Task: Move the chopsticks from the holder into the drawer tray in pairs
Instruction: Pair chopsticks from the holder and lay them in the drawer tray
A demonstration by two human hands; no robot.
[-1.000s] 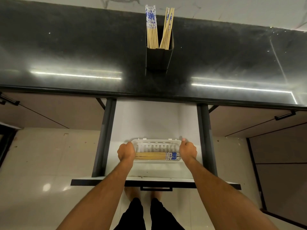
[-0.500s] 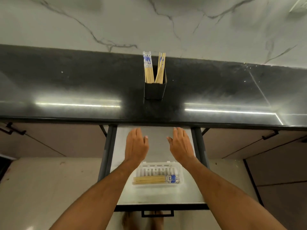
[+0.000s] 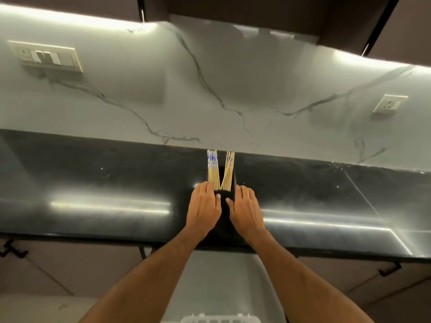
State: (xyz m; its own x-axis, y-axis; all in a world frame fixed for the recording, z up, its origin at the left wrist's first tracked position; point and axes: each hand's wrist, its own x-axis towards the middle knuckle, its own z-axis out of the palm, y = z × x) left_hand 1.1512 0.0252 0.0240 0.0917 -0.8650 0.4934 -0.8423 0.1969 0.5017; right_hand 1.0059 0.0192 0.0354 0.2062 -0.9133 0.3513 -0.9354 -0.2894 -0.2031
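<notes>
1. A marble wall (image 3: 233, 89) with grey veins fills the upper half. It has one switch plate (image 3: 46, 56) at the left and one socket (image 3: 390, 103) at the right. Dark cabinets (image 3: 256, 10) above are cut off by the top edge.
2. The black countertop (image 3: 93, 183) runs across the whole width and reflects strips of light.
3. The open drawer (image 3: 221, 276) below the counter edge is mostly covered by the two forearms.
4. The left hand (image 3: 205, 207) and the right hand (image 3: 245, 209) lie on each side of the holder (image 3: 224, 201), fingers stretched forward and loosely open, thumbs turned inward. Whether they press the holder I cannot tell.
5. The holder is black against the black counter, so its outline is hard to see.
6. The white tray (image 3: 219, 319) shows only its far rim at the bottom edge; its inside is cut off.
7. The chopsticks (image 3: 213, 173) stand in the holder in two bundles: the left one upright, the right one leaning right. Blue pattern marks the tops.
</notes>
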